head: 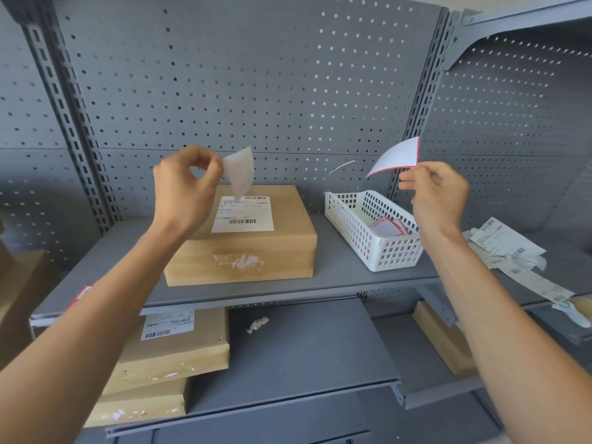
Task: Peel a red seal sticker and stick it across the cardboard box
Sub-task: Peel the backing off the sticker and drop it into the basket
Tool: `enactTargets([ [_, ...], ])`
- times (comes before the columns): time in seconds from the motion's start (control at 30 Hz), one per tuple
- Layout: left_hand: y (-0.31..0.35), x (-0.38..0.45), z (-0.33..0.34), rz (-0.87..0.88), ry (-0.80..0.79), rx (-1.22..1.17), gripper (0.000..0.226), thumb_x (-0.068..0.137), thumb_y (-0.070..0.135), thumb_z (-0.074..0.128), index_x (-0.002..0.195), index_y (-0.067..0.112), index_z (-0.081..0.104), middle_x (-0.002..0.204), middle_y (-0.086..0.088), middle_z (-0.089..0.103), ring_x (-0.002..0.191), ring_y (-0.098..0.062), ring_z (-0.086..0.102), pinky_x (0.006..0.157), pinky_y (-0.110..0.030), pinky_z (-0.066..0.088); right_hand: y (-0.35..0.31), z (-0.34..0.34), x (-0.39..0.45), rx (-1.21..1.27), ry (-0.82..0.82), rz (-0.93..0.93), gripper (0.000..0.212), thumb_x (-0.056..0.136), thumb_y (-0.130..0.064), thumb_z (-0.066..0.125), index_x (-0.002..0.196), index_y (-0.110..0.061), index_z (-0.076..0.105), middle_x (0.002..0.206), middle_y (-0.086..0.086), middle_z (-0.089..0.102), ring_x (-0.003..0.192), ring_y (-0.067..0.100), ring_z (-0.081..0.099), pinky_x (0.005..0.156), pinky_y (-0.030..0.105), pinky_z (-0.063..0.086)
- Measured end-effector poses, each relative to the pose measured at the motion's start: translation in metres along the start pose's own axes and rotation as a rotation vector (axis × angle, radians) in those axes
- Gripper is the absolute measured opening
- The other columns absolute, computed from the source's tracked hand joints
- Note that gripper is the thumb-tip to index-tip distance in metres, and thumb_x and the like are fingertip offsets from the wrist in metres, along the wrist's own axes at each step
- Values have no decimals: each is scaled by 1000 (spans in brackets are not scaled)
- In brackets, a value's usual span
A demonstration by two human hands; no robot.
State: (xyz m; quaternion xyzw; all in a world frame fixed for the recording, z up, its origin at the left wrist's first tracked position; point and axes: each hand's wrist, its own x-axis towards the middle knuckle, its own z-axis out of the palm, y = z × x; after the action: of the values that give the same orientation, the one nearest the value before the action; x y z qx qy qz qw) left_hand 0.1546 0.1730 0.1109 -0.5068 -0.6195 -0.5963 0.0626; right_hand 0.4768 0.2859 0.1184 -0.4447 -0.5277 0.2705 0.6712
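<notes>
A brown cardboard box [256, 251] with a white shipping label [243, 214] on top sits on the grey shelf [339, 267]. My left hand [185, 187] is raised above the box's left side and pinches a pale translucent backing sheet [240, 173]. My right hand [439, 193] is up over the white basket [378, 238] and holds the red-edged seal sticker [398, 157] by its lower corner, white side towards me. The two pieces are apart, with a wide gap between them.
The basket holds more red-edged stickers [389, 226]. Loose barcode labels [509, 248] lie on the shelf at the right. Lower shelves carry stacked cardboard boxes [173, 350] at the left, another box [445, 338] at the right, and a crumpled scrap [258, 324]. A pegboard wall stands behind.
</notes>
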Motion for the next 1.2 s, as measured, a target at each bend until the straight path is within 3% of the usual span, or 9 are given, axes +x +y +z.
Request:
enactTargets([
  [0.1,10,-2,17,0,-5,-46,17,96,27,59,89,17,71,84,20,67,82,12,59,77,-14,43,3,-14,1,-35,8,3,17,91,-6,55,85,-16,68,78,-2,74,47,5,54,49,15,43],
  [0.27,21,-7,41,15,-30,-75,18,96,28,59,89,16,71,83,20,66,80,17,58,75,-9,41,20,-31,1,-126,-26,85,22,88,-9,58,75,-22,70,72,-2,71,49,2,50,55,25,41],
  [0.47,23,-12,57,25,-51,-97,21,96,28,58,90,13,71,85,12,69,80,15,59,89,-28,47,36,-49,-3,-279,-126,205,21,90,-8,58,74,-9,71,60,-1,60,43,4,41,45,22,34],
  [0.63,24,-16,62,-2,-59,-99,18,96,25,58,89,14,70,83,14,68,78,16,58,79,-16,45,42,-61,-1,-351,-200,248,22,88,-12,64,82,8,71,65,12,56,48,14,36,53,28,30],
  [0.8,26,-20,61,-15,-61,-114,16,96,24,58,89,16,70,81,20,66,77,17,58,80,-22,44,42,-65,-1,-395,-194,208,29,90,-17,73,74,7,71,52,-3,54,29,2,37,42,16,29],
  [0.9,27,-21,60,-21,-55,-111,18,96,26,58,90,15,71,82,17,67,77,16,58,80,-20,46,40,-65,0,-390,-185,205,14,90,-15,74,82,-4,76,56,-3,59,29,-1,42,38,10,29],
  [1.0,29,-22,56,-38,-53,-103,18,96,25,58,89,14,70,83,14,68,71,15,58,66,-5,41,37,-61,-3,-380,-164,178,2,88,-13,76,87,-12,76,61,-2,63,35,-3,48,42,12,35],
  [1.1,30,-23,50,-41,-23,-71,17,94,25,57,87,17,69,82,14,67,74,15,59,67,-1,38,28,-52,-8,-353,-155,141,6,90,-13,72,85,-16,75,63,-3,65,48,-1,56,45,13,40],
  [1.2,30,-24,43,-48,11,-22,15,93,26,57,85,19,68,81,10,69,76,4,63,71,-4,42,13,-30,-17,-302,-200,111,8,90,-12,69,87,-13,76,60,-5,65,44,-3,54,46,13,42],
])
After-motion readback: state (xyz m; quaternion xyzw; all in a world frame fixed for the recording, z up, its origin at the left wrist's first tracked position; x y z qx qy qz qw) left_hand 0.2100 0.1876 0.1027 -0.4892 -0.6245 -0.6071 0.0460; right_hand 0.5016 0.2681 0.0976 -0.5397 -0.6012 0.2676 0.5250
